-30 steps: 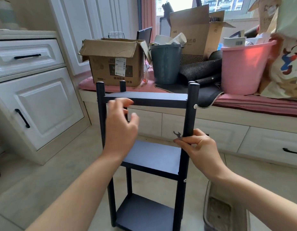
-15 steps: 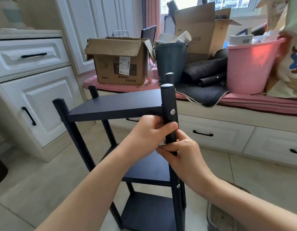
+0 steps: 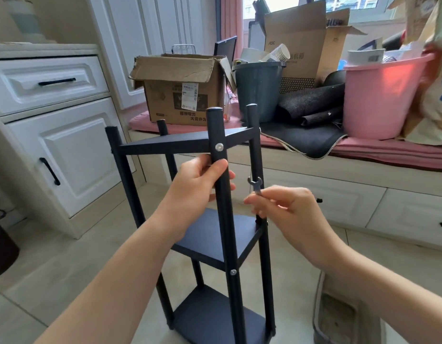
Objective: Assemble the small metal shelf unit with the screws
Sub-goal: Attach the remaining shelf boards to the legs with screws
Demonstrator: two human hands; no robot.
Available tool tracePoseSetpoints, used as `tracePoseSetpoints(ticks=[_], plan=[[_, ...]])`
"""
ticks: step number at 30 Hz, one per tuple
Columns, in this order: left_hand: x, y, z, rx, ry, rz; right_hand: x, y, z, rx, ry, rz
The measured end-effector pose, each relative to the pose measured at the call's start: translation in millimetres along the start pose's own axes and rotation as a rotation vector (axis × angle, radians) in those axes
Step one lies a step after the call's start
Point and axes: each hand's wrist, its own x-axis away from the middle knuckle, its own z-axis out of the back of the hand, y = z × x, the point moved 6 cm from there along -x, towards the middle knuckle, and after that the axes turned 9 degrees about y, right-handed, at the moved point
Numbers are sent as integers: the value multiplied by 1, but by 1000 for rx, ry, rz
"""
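A black metal shelf unit (image 3: 165, 145) with three tiers stands upright on the tiled floor in front of me. Its nearest post (image 3: 216, 130) carries a silver screw (image 3: 219, 146) at the top tier and another screw (image 3: 232, 271) at the middle tier. My left hand (image 3: 197, 184) is wrapped around that post just below the upper screw. My right hand (image 3: 287, 209) pinches a small flat metal wrench (image 3: 255, 184) by its handle, jaw end up, just right of the post and in front of the rear right post.
White cabinets (image 3: 53, 135) stand to the left. A window bench (image 3: 364, 155) behind the shelf holds a cardboard box (image 3: 180, 95), a dark bin (image 3: 258, 90), rolled black mats (image 3: 311, 103) and a pink tub (image 3: 381, 98). A grey tray (image 3: 339, 316) lies on the floor at lower right.
The shelf has been turned so a corner post now faces me. My left hand moved onto that post. My right hand let go of the post and now holds the wrench clear of it.
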Motion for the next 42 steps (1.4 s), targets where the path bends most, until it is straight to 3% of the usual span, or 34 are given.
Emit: tracePoseSetpoints(ticks=[11,18,23,27,36,42], plan=[[16,8,-16,-288,38,-276,-8,31,1,108,29,-187],[15,10,-10,-235,-28,-248,-7,22,1,247,-26,-100],[15,16,-5,-193,-67,-246,-8,25,-8,183,-57,-176],[15,19,-2,-196,-98,-247,-8,17,-13,176,-75,-128],[12,20,29,-155,134,-275,-33,-2,-31,251,-46,23],[16,25,37,-185,140,-418,-43,-9,-63,262,-61,76]])
